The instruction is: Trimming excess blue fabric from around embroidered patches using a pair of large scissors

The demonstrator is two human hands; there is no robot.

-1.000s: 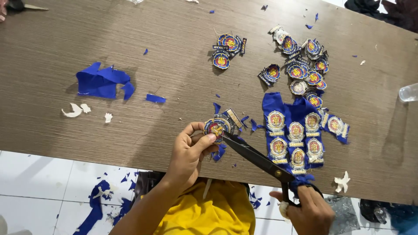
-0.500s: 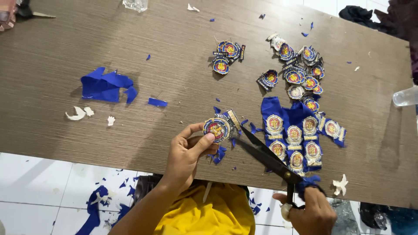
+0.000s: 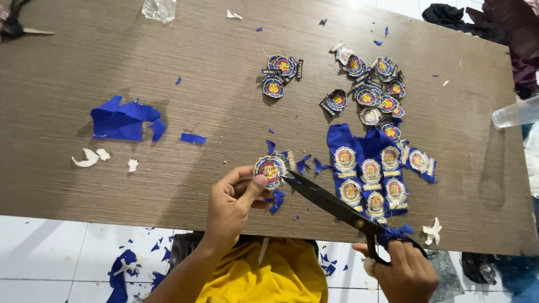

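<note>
While my left hand [image 3: 236, 196] pinches the round badge [image 3: 270, 170] between thumb and fingers just above the near edge of the table [image 3: 224, 62], my right hand [image 3: 407, 275] grips the black scissors [image 3: 337, 205], fingers through the loops, with a strip of blue cloth wrapped at the handle. Blades look slightly parted, tips touching the badge's right rim, though the exact gap is hard to read from here. To trim cleanly, I judge it best to keep the blades hugging the badge outline and turn the badge into the cut with the left fingers, not swing the scissors, taking short bites so the blue fringe [image 3: 276, 201] hanging below comes off without nicking the emblem. Left wrist is bent, palm facing right, forearm rising from my yellow shirt [image 3: 269, 278]. Right hand sits low at the table's near edge, scissors angled up and left. Uncut sheet [image 3: 368, 168] lies just right of the blades; finished badges [image 3: 373, 90] sit beyond it
</note>
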